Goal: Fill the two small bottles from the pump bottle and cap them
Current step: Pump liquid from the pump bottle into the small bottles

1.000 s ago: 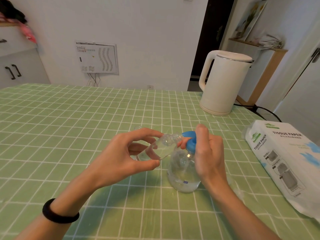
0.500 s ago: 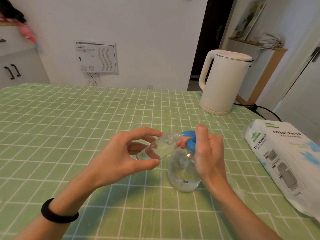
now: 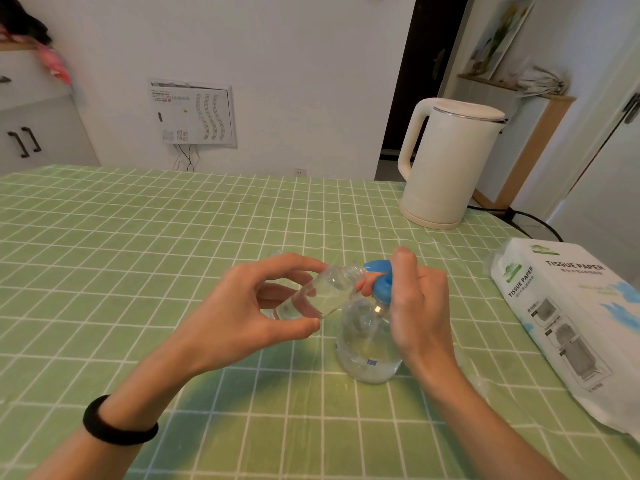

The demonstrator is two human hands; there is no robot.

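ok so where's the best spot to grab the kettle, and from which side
Take the kettle by its loop handle, coming from the left. It stands upright at the table's far right, the handle juts out on its left flank, and that side is open, so a hand would likely wrap it easily. The tissue pack lies nearer, to the right, with the cord trailing off that way.

"TISSUE PAPER" printed in dark capitals on the top face of the white tissue pack (image 3: 568,306), lying right of the pump bottle (image 3: 367,337). Same words repeated along the pack's side facing that bottle, under a small green logo too small to read. Finer lines of print below both headings illegible. Small blue-and-white label low on the pump bottle, unreadable. Wall panel (image 3: 194,114) far behind the bottle, red and black print too blurred to read.
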